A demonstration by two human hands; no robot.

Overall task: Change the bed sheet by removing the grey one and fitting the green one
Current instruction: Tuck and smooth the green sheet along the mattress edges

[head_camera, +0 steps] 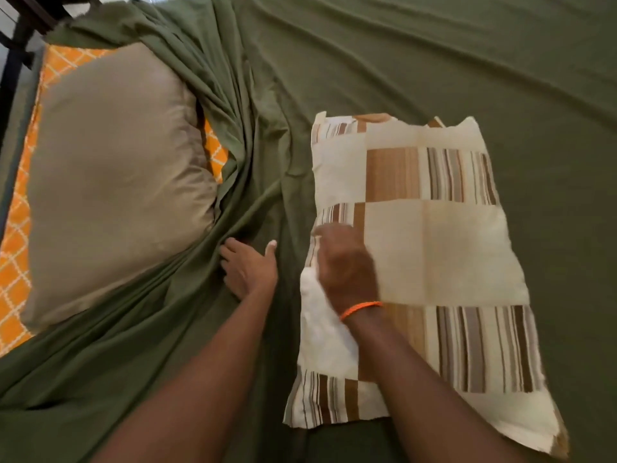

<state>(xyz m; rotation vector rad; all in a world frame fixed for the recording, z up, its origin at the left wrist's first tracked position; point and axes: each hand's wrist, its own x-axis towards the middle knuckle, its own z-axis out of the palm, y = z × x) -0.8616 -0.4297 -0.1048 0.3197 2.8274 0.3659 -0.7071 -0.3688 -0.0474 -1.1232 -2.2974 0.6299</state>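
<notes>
The green sheet (417,61) covers most of the bed, smooth at the right and bunched in folds (240,135) down the middle left. My left hand (248,267) rests flat on the bunched green fabric, fingers spread, beside a beige pillow (117,182). My right hand (347,265), with an orange band at the wrist, is blurred and lies on the left edge of a cream and brown striped patchwork pillow (444,248), fingers curled at its edge. No grey sheet is in view.
An orange mattress with a white lattice pattern (15,272) shows bare at the left under the beige pillow. A dark bed frame (20,31) stands at the top left corner.
</notes>
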